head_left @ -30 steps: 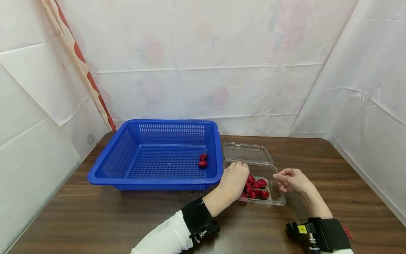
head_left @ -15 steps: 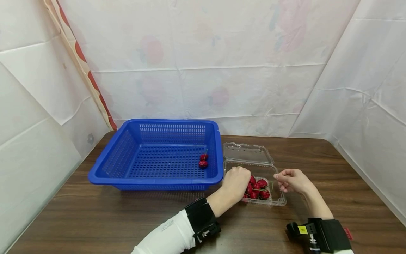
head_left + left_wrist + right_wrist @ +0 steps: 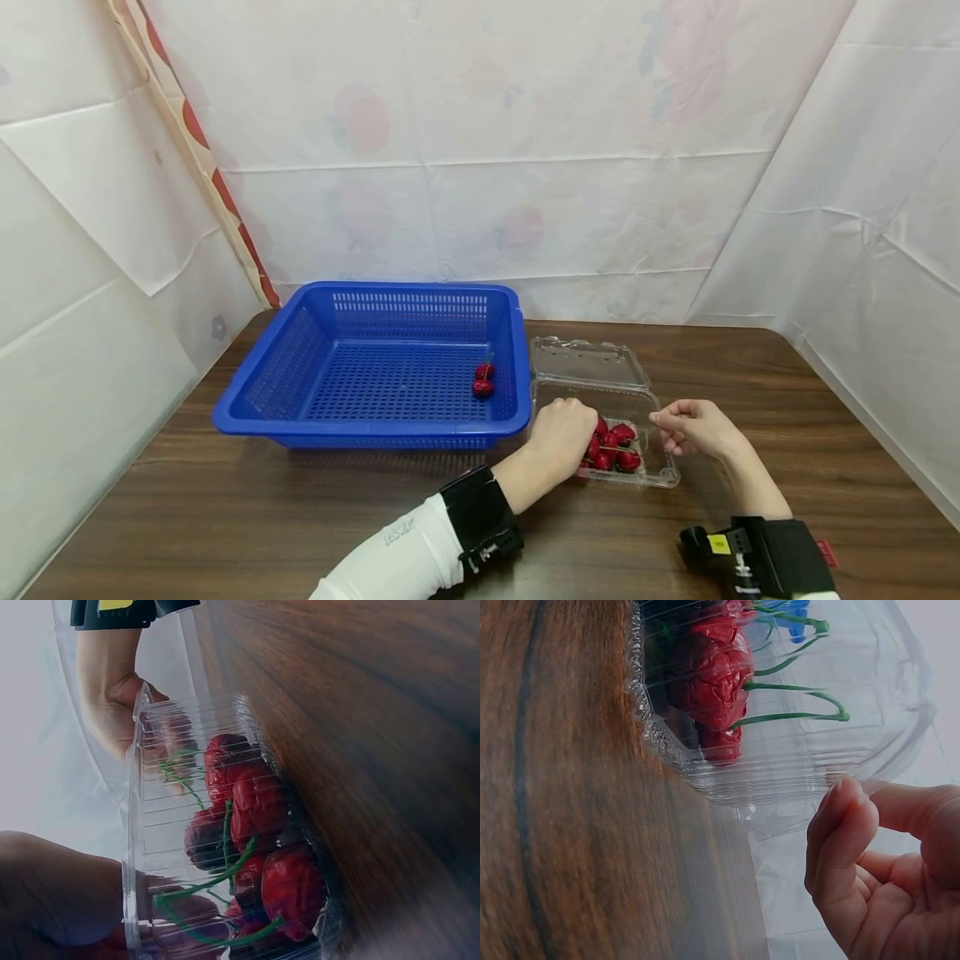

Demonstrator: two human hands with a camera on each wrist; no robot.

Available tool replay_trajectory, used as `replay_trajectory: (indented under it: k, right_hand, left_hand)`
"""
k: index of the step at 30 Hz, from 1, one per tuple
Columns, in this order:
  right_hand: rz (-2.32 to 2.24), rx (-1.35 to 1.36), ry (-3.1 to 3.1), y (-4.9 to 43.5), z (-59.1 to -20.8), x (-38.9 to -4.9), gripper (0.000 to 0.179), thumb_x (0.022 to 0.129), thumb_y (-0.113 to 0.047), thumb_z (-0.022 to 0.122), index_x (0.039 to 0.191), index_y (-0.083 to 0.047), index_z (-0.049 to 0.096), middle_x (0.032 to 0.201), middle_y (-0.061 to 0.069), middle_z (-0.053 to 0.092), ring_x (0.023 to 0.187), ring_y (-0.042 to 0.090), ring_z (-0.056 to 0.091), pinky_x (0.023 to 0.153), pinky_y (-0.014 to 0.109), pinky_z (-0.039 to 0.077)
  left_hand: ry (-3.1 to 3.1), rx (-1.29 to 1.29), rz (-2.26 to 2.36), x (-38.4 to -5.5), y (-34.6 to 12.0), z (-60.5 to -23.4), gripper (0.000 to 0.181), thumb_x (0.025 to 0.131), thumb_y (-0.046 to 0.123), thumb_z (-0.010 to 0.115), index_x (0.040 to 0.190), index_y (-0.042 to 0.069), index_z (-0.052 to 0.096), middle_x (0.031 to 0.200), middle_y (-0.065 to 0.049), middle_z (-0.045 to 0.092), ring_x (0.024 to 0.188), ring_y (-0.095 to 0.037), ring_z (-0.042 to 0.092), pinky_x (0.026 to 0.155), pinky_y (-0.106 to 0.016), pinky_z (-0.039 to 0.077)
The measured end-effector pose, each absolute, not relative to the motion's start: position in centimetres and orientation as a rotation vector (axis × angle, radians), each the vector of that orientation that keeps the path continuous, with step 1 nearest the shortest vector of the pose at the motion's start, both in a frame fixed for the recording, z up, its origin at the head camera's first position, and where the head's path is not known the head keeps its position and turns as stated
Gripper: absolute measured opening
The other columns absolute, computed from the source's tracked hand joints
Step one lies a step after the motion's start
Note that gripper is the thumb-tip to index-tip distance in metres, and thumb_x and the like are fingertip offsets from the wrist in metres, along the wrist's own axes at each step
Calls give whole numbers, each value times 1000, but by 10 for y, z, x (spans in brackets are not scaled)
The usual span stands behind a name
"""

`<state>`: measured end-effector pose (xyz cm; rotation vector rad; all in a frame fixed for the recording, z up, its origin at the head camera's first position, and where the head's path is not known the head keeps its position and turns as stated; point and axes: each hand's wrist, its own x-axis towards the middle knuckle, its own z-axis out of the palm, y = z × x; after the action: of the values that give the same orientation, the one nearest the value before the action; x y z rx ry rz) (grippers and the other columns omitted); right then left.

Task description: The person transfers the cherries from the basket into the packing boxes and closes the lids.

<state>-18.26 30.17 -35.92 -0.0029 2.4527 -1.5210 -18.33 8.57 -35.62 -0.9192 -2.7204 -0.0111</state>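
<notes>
A clear plastic clamshell box (image 3: 656, 467) stands on the table with its lid folded back, and several red cherries (image 3: 627, 460) with green stems lie in it. My left hand (image 3: 562, 433) reaches over the box's left side with fingers bent down inside. Through the ribbed wall in the left wrist view, its fingers show beside the cherries (image 3: 259, 806); I cannot tell whether they grip one. At the right side, my right hand (image 3: 697, 429) pinches the box's rim between thumb and fingers, as the right wrist view also shows. Two more cherries (image 3: 483, 387) lie in the blue basket (image 3: 375, 428).
The blue basket stands just left of the box, its right rim close to my left hand. Behind the box lies its open lid (image 3: 588, 364). White patterned sheeting (image 3: 465, 167) hangs around the brown wooden table (image 3: 262, 517) at the back and both sides.
My left hand has moved slightly lower and toward the person, fingers deeper into the box. The right hand stays at the rim, and the basket's cherries have not moved.
</notes>
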Motion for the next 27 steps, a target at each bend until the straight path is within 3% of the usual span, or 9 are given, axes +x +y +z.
replay_trajectory:
  k: [9, 27]
  right_hand:
    - [-1522, -6, 2441, 302, -358, -182, 27, 89, -15, 52, 90, 12, 48, 65, 4, 53, 53, 10, 53, 52, 28, 48]
    - [-1526, 5, 2434, 302, -358, -183, 28, 89, -15, 52, 91, 13, 48, 64, 4, 53, 52, 9, 53, 52, 28, 48]
  left_hand:
    - [-2760, -954, -30, -183, 83, -356, 10, 79, 7, 65, 76, 15, 69, 73, 0, 63, 62, -14, 56, 52, -26, 49]
    - [-2704, -1050, -103, -173, 67, -337, 8, 80, 8, 64, 78, 14, 67, 73, 0, 62, 65, -12, 58, 50, -27, 49]
